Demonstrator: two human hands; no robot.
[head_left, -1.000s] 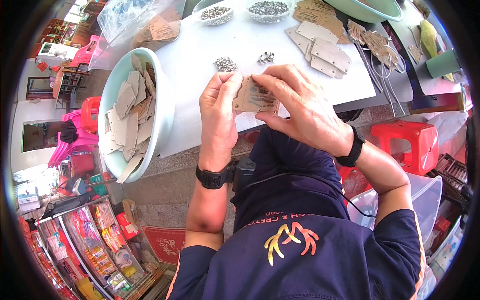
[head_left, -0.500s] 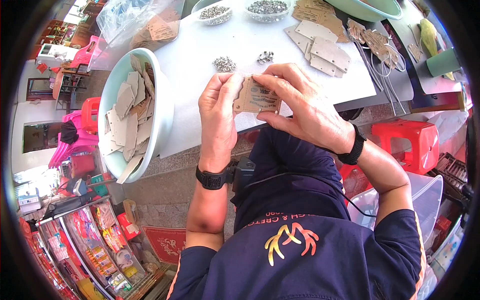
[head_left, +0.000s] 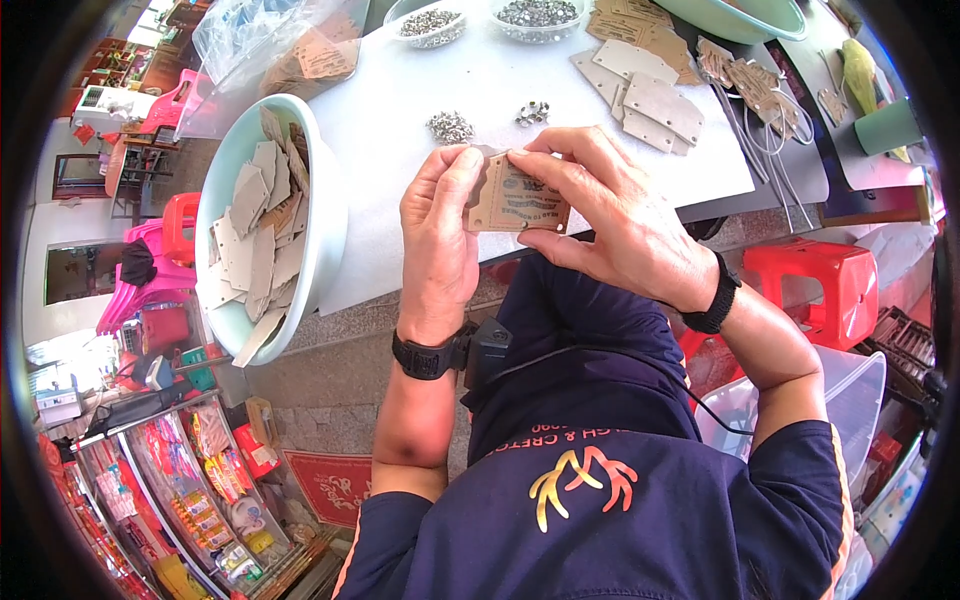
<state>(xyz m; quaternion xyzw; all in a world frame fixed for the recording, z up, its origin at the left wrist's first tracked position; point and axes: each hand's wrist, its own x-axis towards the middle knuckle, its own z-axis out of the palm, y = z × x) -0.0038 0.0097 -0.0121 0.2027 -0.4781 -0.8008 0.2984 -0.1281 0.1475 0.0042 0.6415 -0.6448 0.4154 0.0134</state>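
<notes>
Between my two hands, above the near edge of the white tabletop (head_left: 380, 200), is a printed brown cardboard tag (head_left: 518, 200) with small holes along its edges. My left hand (head_left: 440, 215) pinches its left side between thumb and fingers. On the right side, my right hand (head_left: 610, 215) grips it with the index finger on top and the thumb at the lower edge. Just beyond my hands lie a small heap of silvery metal fasteners (head_left: 450, 127) and a smaller cluster of ring-like metal pieces (head_left: 532, 113). Whether a fastener sits in my fingers cannot be seen.
A pale green basin (head_left: 325, 215) full of grey cardboard tags stands at left. Two clear tubs (head_left: 538, 14) of metal parts are at the back. Stacked tags (head_left: 660, 105) lie back right, near white cords (head_left: 775, 130). A red stool (head_left: 815, 285) stands at right.
The cardboard tag has tilted slightly, so more of its printed face and lower edge shows. Both hands have shifted very slightly to the right and keep their hold.
</notes>
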